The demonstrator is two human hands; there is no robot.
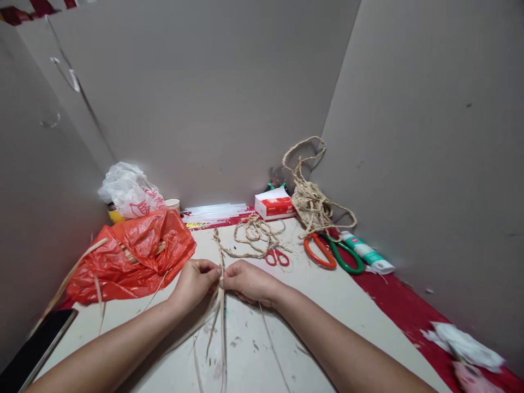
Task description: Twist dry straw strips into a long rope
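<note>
Near the middle of the table, my left hand [196, 282] and my right hand [248, 281] meet at a thin straw braid [221, 252], each pinching it between thumb and fingers. Loose flat straw strands [223, 338] hang from the pinch toward me, some spreading to either side. Above my hands the braid runs up and then joins a loosely coiled length of braided cord [256, 234] on the board. Small red-handled scissors [277, 257] lie just beyond my right hand. My fingers partly hide the spot where the strands cross.
An orange plastic bag [139, 256] with straw lies left, near a black phone [36, 349]. Behind are a white bag [131, 188], a paper cup [172, 205], clear sticks [216, 212] and a red box [274, 204]. Right are a rope heap [311, 204], large scissors [347, 257] and a tube [368, 254].
</note>
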